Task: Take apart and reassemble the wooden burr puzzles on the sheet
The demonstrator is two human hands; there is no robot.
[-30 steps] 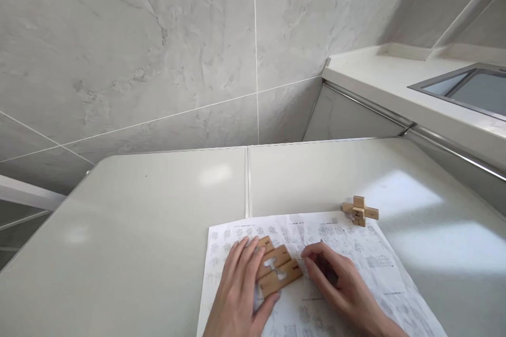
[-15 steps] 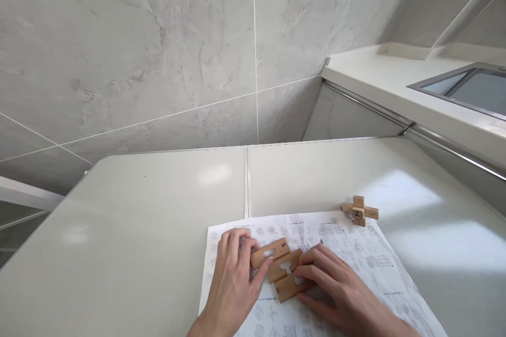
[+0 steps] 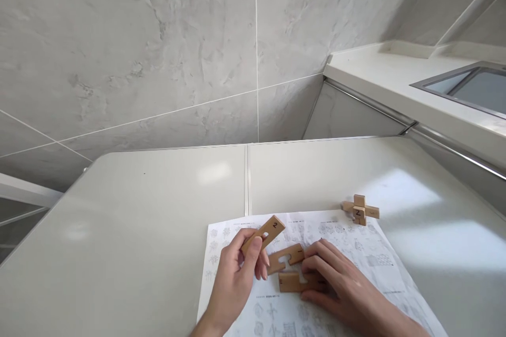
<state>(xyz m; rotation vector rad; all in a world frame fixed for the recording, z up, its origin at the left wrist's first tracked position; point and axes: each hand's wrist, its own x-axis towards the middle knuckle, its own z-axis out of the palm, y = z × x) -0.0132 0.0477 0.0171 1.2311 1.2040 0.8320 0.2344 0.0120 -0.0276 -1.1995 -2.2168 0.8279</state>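
Raised off the paper, a flat wooden puzzle piece marked 2 with a slot through it is pinched between thumb and fingers of my left hand. Just below it lies a notched wooden puzzle piece, its right end by the fingertips of my right hand. That hand is closed around the right end of another notched wooden piece, nearer to me, and partly hides it. A gap separates these two pieces. Both lie on a printed sheet covered in small puzzle drawings.
At the sheet's far right corner stands an assembled wooden cross puzzle. The white table has a seam down its middle. A tiled wall rises behind, and a counter with a sink is at the right.
My left hand has lifted the piece marked 2 and tilted it upward. The two notched pieces, side by side before, are now apart, the nearer one turned more level beneath my right hand.
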